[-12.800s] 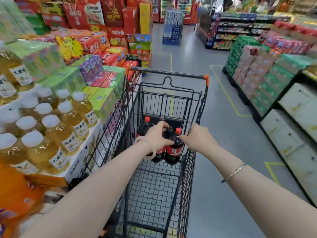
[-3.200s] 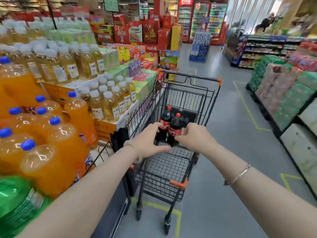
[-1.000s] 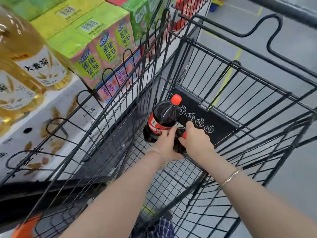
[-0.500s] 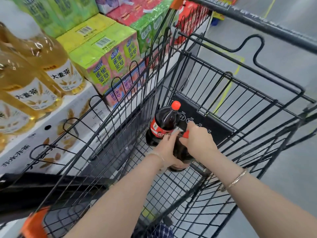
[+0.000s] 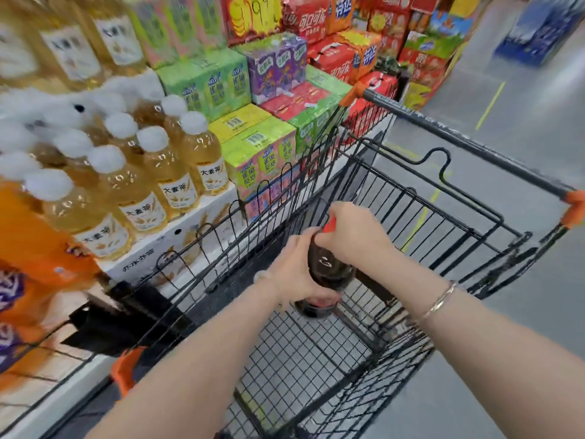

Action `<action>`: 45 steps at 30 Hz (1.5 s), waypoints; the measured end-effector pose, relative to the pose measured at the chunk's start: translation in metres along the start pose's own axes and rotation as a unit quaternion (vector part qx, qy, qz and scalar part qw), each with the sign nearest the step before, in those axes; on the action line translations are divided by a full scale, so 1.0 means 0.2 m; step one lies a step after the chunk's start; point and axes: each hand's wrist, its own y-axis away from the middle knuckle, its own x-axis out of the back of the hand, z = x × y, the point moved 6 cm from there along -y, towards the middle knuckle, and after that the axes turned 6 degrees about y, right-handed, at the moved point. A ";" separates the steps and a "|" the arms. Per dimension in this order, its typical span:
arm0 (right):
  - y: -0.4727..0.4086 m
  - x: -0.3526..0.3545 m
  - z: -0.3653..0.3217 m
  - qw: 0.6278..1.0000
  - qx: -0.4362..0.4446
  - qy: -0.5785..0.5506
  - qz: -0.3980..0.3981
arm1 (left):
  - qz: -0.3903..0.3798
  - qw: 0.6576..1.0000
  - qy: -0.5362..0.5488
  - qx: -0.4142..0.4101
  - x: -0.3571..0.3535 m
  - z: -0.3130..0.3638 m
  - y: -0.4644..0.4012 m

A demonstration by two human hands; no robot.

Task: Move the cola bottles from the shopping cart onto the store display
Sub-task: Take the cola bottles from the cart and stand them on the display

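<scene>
left hand (image 5: 294,274) gripping cola bottle (image 5: 329,267) body, right hand (image 5: 354,236) clasping its neck, above shopping cart (image 5: 316,359)

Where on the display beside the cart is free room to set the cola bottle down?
None shows. The tea bottles stand cap to cap and the green juice cartons sit packed edge to edge. The only bare patch is the cart floor, nearer than the cola bottle.

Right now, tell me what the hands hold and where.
One cola bottle: the right hand grips its neck at the red cap, the left hand wraps its lower body.
</scene>
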 end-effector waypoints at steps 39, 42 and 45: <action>2.28 0.17 -3.26 0.873 0.480 -0.048 0.072 | 0.449 0.880 -0.124 0.092 1.97 -0.06 3.58; 2.49 0.10 -3.52 0.844 0.531 -0.058 0.045 | 0.506 0.846 -0.119 0.120 2.07 -0.13 3.92; 2.62 0.00 -3.74 0.820 0.568 -0.066 0.024 | 0.535 0.824 -0.118 0.142 2.13 -0.22 4.17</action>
